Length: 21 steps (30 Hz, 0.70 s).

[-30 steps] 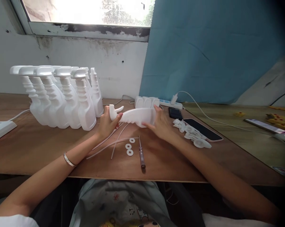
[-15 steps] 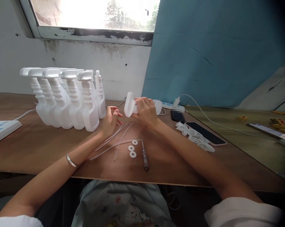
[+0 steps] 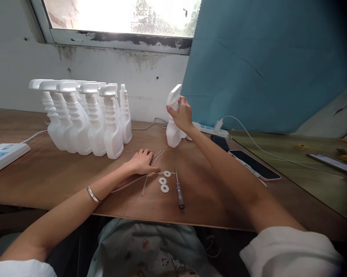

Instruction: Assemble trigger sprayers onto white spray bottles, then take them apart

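While our right hand (image 3: 182,114) grasps a white spray bottle (image 3: 173,119) by its neck and trigger head, the bottle stands upright on the wooden surface (image 3: 60,181), to the right of the row of bottles (image 3: 83,115) and well apart from it. We take this row of finished white spray bottles as our landmark: it stands at the back left part of the surface, below the window (image 3: 121,15).

Our left hand (image 3: 141,162) lies in front of the row, to its right, palm down and with the fingers loose, not grasping. It rests on a few thin clear tubes (image 3: 133,179) that lie flat on the surface. Just to the right of this hand we see three small white washers (image 3: 163,184), and beside them a screwdriver (image 3: 179,190) that points away from us.

Far to the right of the row lies a phone (image 3: 255,164) with a dark screen, and behind it a power strip (image 3: 210,130) with a white cable. To the left of the row, at the edge of the view, lies another white power strip (image 3: 3,154). On our left wrist we wear a bracelet (image 3: 92,194).
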Each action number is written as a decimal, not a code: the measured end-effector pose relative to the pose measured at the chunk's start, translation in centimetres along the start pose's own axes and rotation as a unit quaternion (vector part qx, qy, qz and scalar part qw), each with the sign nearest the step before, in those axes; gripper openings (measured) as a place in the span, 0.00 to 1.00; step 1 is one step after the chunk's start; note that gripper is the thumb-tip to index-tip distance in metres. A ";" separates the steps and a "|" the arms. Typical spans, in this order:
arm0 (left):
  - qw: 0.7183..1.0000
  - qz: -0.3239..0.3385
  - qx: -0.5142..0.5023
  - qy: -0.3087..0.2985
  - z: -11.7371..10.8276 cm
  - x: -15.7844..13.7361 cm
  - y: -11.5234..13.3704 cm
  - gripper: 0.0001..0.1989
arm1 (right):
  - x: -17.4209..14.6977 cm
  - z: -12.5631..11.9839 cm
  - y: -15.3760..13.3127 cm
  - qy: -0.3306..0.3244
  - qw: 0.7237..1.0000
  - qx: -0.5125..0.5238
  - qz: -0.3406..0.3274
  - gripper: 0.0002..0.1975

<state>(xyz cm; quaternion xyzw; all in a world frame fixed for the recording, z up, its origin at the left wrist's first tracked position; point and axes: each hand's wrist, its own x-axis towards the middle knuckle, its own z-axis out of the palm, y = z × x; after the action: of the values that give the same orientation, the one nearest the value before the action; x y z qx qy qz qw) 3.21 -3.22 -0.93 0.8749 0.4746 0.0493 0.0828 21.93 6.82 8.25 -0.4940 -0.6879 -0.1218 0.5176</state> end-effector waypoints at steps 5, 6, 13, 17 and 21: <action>0.997 0.067 -0.016 -0.017 0.2 0.0 -0.1 0.29 | 2.6 3.1 -2.4 -0.006 0.994 0.104 0.039 0.22; 0.997 0.068 -0.016 -0.020 0.2 0.0 -0.1 0.28 | 2.9 3.8 -3.1 -0.015 0.992 0.118 0.043 0.21; 0.998 0.054 -0.008 -0.024 0.6 0.2 0.0 0.28 | 2.6 8.8 -7.3 -0.141 0.980 0.139 0.038 0.23; 0.998 0.062 -0.008 -0.019 1.0 0.3 -0.4 0.28 | 2.6 11.0 -8.6 -0.145 0.975 0.161 0.041 0.21; 0.998 0.062 0.001 -0.019 1.1 0.4 -0.4 0.27 | 2.8 11.9 -8.6 -0.143 0.971 0.188 0.033 0.20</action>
<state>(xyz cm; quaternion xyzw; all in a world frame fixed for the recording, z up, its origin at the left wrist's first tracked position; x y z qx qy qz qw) 3.26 -2.82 -2.06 0.9034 0.4179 0.0375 0.0881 8.03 12.28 8.40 -0.4224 -0.7486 0.0986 0.5014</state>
